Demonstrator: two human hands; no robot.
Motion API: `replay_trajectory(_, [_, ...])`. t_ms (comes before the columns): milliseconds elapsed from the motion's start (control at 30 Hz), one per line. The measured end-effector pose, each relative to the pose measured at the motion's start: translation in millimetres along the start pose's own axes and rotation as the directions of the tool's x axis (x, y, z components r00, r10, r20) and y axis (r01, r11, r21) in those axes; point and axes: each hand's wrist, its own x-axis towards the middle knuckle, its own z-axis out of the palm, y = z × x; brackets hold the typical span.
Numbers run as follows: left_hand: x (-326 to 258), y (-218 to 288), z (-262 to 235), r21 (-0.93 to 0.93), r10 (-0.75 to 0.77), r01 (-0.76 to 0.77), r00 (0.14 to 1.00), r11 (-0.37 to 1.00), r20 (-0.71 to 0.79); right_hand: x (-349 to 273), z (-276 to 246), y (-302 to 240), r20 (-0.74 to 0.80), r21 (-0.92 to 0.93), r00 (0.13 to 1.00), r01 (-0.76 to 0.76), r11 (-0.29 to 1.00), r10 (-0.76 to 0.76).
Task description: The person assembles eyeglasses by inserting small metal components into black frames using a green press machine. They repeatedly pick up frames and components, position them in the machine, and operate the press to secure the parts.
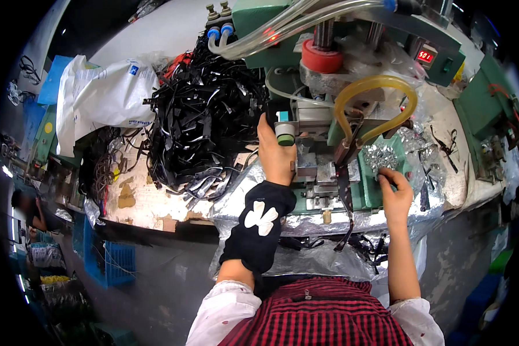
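My left hand [278, 161] is beside a small control box with a green button [285, 139] on the bench press. One finger stretches up along the box; the others are hidden behind it. My right hand [397, 196] is over the near edge of a green tray [401, 151] with small shiny metal pieces [380, 157] in it. Its thumb and forefinger are pinched together; whatever is between them is too small to make out. Between my hands, a dark strap [344, 196] hangs down from the press's metal tooling [324, 189].
A big heap of black straps [205, 115] lies left of the press, with a white plastic bag [106, 95] beyond it. A yellow hose [376, 82] loops in front of the press. Foil [254, 199] covers the bench edge. A blue crate [118, 264] stands on the floor.
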Motion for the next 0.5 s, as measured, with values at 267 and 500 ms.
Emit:
replay_trajectory(267, [2.6, -16.2, 2.0, -0.317, 0.033, -0.003, 0.995, 0.948, 0.090, 1.5, -4.7, -81.3, 0.085, 0.134, 0.971, 0.212, 0.968, -0.224])
replay_trajectory(500, [-0.5, -29.0, -158.4, 0.341, 0.162, -0.186, 0.982, 0.921, 0.097, 8.6, 47.4, -105.3, 0.018, 0.545, 1.000, -0.007, 0.838, -0.004])
